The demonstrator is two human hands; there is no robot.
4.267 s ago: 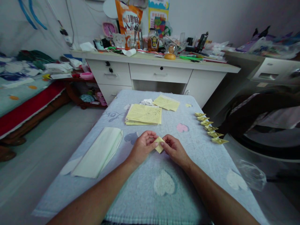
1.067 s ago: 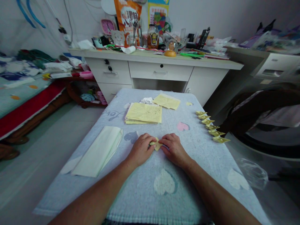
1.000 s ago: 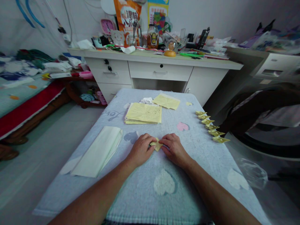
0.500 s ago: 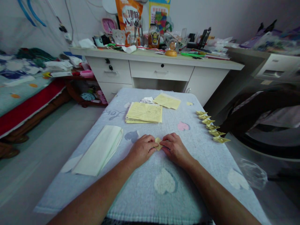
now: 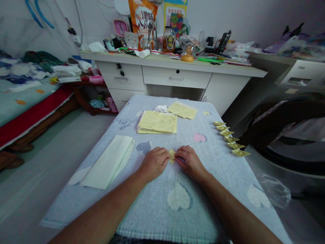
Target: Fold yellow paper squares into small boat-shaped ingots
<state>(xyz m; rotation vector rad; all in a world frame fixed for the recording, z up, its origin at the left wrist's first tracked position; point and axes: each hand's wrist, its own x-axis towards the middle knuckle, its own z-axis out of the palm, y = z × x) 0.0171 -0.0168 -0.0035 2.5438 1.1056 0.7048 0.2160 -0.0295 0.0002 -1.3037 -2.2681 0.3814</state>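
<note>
Between my hands, a small folded piece of yellow paper [image 5: 172,155] rests just above or on the cloth-covered table [image 5: 149,206]. My left hand [image 5: 155,162] pinches its left side with the fingertips. On the right side, my right hand [image 5: 188,158] pinches it too, thumb under the fingers. Parts of the paper are hidden by my fingertips. Beyond my hands lies a stack of yellow paper sheets [image 5: 157,122], written on. A row of several small folded paper boats [image 5: 232,139] runs along the table's right edge.
A folded whitish-green sheet [image 5: 109,162] lies on the left. More yellow sheets [image 5: 182,110] and a crumpled white tissue [image 5: 160,108] are at the back. A white desk [image 5: 175,73] stands behind, a bed [image 5: 33,98] at left, a washing machine [image 5: 299,78] at right.
The paper between my hands now shows a pointed shape, its top and bottom tips visible between my fingers. My hands have shifted only slightly; the whole view has moved a little.
</note>
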